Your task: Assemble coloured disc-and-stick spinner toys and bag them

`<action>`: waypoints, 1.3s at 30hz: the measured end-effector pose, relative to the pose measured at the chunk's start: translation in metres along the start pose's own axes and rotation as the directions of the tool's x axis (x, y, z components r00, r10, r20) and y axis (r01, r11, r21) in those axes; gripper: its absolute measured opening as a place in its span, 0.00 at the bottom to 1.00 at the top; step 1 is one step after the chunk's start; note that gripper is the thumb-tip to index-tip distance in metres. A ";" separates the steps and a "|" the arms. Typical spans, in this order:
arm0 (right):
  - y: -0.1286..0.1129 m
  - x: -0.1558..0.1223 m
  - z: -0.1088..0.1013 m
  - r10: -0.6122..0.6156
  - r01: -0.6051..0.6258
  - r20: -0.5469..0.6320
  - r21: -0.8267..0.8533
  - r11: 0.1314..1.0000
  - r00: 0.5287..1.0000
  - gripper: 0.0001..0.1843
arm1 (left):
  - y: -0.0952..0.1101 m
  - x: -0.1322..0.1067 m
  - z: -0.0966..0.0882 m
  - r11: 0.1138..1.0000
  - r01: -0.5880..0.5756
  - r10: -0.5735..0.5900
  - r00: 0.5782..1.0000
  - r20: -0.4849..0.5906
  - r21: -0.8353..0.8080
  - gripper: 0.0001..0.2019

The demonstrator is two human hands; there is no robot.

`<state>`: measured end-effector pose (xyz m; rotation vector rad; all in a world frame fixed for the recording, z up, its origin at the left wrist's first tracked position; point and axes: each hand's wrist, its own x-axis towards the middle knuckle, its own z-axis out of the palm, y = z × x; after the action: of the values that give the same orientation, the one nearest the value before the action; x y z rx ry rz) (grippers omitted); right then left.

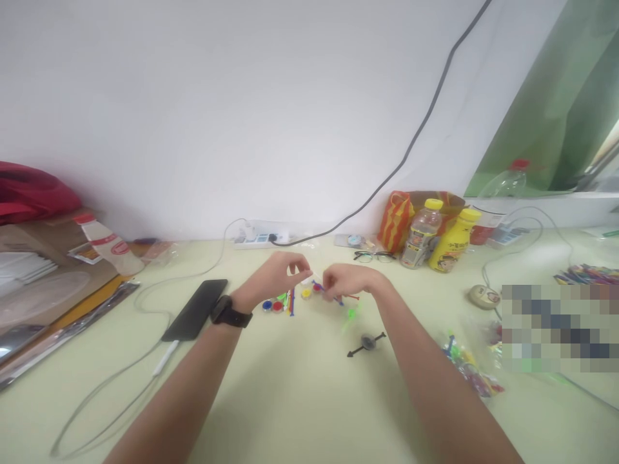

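Observation:
My left hand [278, 278], with a black watch [232, 313] on its wrist, has thumb and forefinger drawn together by a small white piece; what they hold is too small to make out. Close to its right, the fingers of my right hand [349, 281] are curled into a pinch, their contents unclear. Under and beside this hand lie a blue stick [334, 296], a red disc [316, 289] and a yellow disc [306, 294]. More small coloured sticks [291, 303], another red disc [277, 307] and a blue disc [267, 305] lie below my left hand.
A black arrow spinner [368, 342] and a green one [351, 314] lie nearer me. At left are a phone [196, 310] on a cable and a milky bottle [111, 248]. Bottles [452, 241], glasses [374, 256] and bagged coloured parts [469, 367] are at right; a power strip [261, 237] stands behind.

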<state>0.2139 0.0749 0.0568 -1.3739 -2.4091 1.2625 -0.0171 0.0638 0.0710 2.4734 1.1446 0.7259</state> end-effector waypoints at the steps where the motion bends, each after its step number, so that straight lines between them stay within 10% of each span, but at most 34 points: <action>1: -0.001 0.000 -0.001 -0.041 0.050 -0.084 0.115 0.992 0.996 0.08 | 0.004 0.000 -0.002 0.999 -0.011 0.011 1.000 0.001 -0.033 0.10; 5: -0.010 -0.001 -0.003 -0.062 0.220 -0.337 0.452 0.864 0.939 0.17 | 0.019 0.000 -0.002 0.987 -0.071 0.070 0.997 -0.010 -0.141 0.14; 17: -0.015 -0.003 -0.005 -0.119 0.299 -0.308 0.648 0.701 0.944 0.11 | 0.018 0.004 0.003 0.951 -0.078 0.033 0.988 -0.152 -0.298 0.10; 22: -0.013 -0.001 -0.001 -0.152 0.298 -0.298 0.542 0.786 0.942 0.05 | 0.023 0.002 0.004 0.952 -0.092 0.071 0.994 -0.081 -0.291 0.08; 27: 0.003 0.011 0.002 -0.060 0.106 -0.438 0.081 0.991 0.897 0.09 | 0.015 0.000 0.015 0.959 -0.029 0.017 0.999 -0.044 -0.282 0.09; 35: 0.045 0.028 0.009 0.061 -0.125 -0.425 -0.124 0.984 0.903 0.16 | 0.010 -0.003 0.048 0.994 -0.034 0.060 0.961 0.271 -0.099 0.04; 39: 0.046 0.025 0.005 0.075 -0.161 -0.420 -0.174 0.972 0.904 0.20 | 0.002 -0.005 0.048 0.999 -0.036 0.040 0.971 0.238 -0.021 0.04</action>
<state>0.2280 0.1018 0.0138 -1.6658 -2.2285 0.6607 0.0088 0.0555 0.0306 2.4932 1.0010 0.4305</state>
